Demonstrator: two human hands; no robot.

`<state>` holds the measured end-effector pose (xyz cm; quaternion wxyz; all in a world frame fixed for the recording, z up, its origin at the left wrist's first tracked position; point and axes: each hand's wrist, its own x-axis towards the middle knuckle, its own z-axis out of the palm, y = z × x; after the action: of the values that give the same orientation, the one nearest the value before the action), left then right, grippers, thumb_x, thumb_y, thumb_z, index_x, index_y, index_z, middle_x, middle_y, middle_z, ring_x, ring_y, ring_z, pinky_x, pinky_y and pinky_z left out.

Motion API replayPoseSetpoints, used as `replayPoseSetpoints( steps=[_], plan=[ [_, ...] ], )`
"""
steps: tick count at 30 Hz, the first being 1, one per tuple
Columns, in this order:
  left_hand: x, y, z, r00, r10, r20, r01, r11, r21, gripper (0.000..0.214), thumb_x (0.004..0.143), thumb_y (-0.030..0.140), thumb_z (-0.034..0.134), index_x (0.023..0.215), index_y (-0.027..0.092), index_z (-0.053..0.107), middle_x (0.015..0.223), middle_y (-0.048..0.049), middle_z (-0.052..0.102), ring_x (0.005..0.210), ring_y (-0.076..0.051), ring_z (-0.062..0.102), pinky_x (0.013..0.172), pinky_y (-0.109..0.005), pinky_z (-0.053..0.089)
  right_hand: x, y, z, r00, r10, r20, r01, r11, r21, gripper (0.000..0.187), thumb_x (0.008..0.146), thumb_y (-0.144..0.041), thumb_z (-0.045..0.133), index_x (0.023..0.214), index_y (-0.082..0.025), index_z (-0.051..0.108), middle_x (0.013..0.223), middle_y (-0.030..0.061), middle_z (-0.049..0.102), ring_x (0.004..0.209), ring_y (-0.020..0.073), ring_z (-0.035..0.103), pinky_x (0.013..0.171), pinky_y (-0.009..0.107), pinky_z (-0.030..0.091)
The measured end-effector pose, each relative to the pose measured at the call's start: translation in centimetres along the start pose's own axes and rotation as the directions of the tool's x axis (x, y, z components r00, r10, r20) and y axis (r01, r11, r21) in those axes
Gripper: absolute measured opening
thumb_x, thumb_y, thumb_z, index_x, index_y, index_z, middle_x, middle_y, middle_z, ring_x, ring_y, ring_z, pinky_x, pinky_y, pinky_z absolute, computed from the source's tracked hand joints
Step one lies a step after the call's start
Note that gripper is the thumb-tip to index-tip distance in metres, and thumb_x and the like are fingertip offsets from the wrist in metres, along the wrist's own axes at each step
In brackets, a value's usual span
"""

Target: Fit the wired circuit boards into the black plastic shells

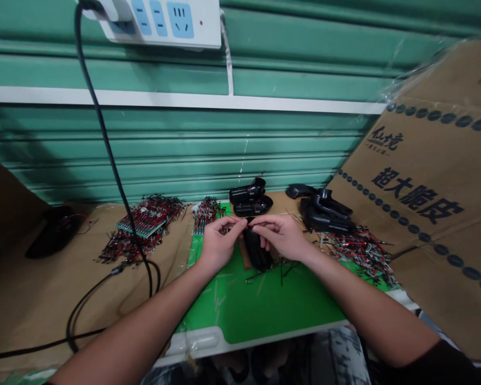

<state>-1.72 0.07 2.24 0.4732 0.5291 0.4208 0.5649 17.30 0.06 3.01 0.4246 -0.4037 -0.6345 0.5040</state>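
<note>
My left hand [218, 243] and my right hand [282, 235] meet above the green mat [264, 310], fingertips pinched together on a thin red wire [244, 223] stretched between them. Just below the fingers lies a black plastic housing [257, 250] on the mat; the wire seems to lead to it. Both hands are closed in a pinch.
Two black housings [250, 199] sit behind the hands and a pile of them [324, 211] at the right. Heaps of red-and-black wired parts [148, 219] [361, 246] lie on both sides. A black cable [104, 139] hangs from a power strip [164, 21]. A cardboard box [436, 198] leans at right.
</note>
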Motion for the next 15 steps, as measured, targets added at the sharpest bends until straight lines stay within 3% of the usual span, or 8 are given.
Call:
replayPoseSetpoints(
  steps=[6,12,15],
  plan=[
    [-0.2,0.4,0.2,0.989,-0.117,0.094,0.126,0.987,-0.099,0.039,0.074,0.052,0.086,0.08,0.015,0.075,0.066,-0.0031,0.07,0.046,-0.011,0.054,0.046,-0.025,0.043,0.3,-0.4,-0.2,0.999,0.016,-0.041,-0.01,0.988,0.154,0.047,0.08,-0.053,0.084,0.105,-0.015,0.076,0.064,0.0005,0.069,0.049,0.0132,0.063,0.047,0.025,0.055],
    [-0.1,0.2,0.0,0.994,-0.087,0.073,0.092,0.992,-0.081,0.04,0.074,0.051,0.087,0.08,0.014,0.074,0.068,-0.0034,0.07,0.05,-0.011,0.055,0.049,-0.024,0.044,0.2,-0.9,-0.5,0.993,0.107,0.039,-0.111,0.988,0.106,0.045,0.082,-0.058,0.081,0.098,-0.016,0.075,0.074,0.0014,0.072,0.041,0.0091,0.057,0.035,0.02,0.043],
    [0.0,0.0,0.1,0.997,-0.058,0.059,0.062,0.995,-0.078,0.045,0.074,0.053,0.086,0.091,0.015,0.07,0.069,-0.0018,0.068,0.052,-0.011,0.056,0.052,-0.024,0.045,0.3,-1.1,-0.9,0.987,0.133,0.095,-0.147,0.975,0.168,0.045,0.081,-0.056,0.082,0.097,-0.016,0.072,0.076,0.0023,0.073,0.045,0.0104,0.061,0.038,0.02,0.047]
  ],
)
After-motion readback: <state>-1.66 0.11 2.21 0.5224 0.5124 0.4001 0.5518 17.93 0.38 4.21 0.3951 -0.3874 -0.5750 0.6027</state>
